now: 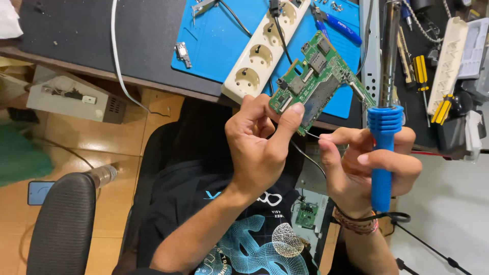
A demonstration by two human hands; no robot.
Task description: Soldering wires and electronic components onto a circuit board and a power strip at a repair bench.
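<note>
Nearest below the circuit board (317, 76) we see our black printed shirt (244, 229) and, beside our right wrist, a smaller green board (307, 214) down low. Our left hand (260, 145) is curled tight around the circuit board's lower corner, thumb pressed on its face. Our right hand (369, 163), just right of the board, is wrapped around the blue handle of a soldering iron (384, 122) whose metal shaft runs up alongside the board; a thin wire (311, 135) is pinched in the same fingers. Behind the board lie a white power strip (265, 48) and a blue mat (219, 40), partly covered by it. Screwdrivers (420, 74) sit further right. The iron's tip is cut off at the top edge.
</note>
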